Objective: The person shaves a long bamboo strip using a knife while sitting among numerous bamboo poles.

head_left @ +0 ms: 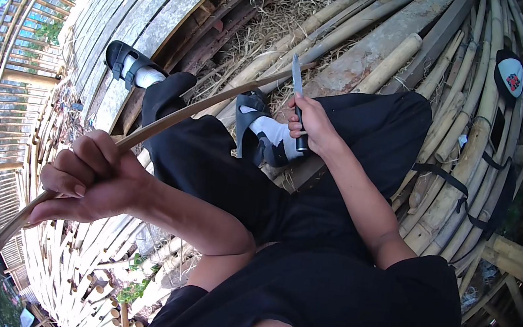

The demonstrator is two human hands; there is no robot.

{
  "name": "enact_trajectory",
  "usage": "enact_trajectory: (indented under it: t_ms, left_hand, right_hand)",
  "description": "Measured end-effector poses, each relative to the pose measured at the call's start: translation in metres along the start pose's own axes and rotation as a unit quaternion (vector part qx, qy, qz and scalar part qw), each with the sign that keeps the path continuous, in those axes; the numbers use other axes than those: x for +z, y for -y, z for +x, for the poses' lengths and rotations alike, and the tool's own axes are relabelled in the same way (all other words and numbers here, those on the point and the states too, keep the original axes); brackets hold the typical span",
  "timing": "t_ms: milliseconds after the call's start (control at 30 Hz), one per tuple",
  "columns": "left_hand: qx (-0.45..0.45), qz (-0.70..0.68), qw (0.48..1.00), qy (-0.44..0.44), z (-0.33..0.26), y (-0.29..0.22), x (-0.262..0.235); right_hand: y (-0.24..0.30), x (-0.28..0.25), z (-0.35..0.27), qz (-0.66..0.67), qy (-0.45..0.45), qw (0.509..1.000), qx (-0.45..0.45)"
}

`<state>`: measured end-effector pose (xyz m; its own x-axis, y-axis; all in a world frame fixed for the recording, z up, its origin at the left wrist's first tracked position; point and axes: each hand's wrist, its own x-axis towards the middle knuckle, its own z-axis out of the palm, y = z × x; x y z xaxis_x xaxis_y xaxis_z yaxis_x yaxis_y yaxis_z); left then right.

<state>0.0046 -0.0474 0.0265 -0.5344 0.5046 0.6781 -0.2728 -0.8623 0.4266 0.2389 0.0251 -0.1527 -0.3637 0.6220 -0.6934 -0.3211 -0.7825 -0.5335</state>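
My left hand [91,178] is closed around a long thin bamboo strip [189,110] that curves from lower left up toward the knife. My right hand [310,123] grips a knife [297,87] by its dark handle, blade pointing up, its edge meeting the far end of the strip. Both hands rest over my legs in black trousers [305,236]. My feet in white socks and black sandals [129,65] lie on bamboo poles.
Thick bamboo poles [458,144] and dry straw [282,19] surround me. A black cap [511,73] and a black strap [446,179] lie on the poles at right. Slatted bamboo flooring [123,3] stretches left, with a railing beyond.
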Motion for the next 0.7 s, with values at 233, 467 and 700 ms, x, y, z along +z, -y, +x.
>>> enact_trajectory:
  t_ms: [233,467,700]
  left_hand:
    - [-0.001,-0.009,1.000,0.010,-0.001,0.003,0.002]
    - [-0.007,0.006,1.000,0.010,0.000,0.006,0.002]
    - [-0.009,-0.003,1.000,0.026,0.000,0.006,0.004]
  right_hand:
    - [0.004,0.033,-0.040,-0.063,0.182,0.979,0.071]
    - [0.004,0.009,-0.003,0.221,0.397,0.866,0.210]
    - [-0.024,0.012,0.009,0.421,0.521,0.713,0.207]
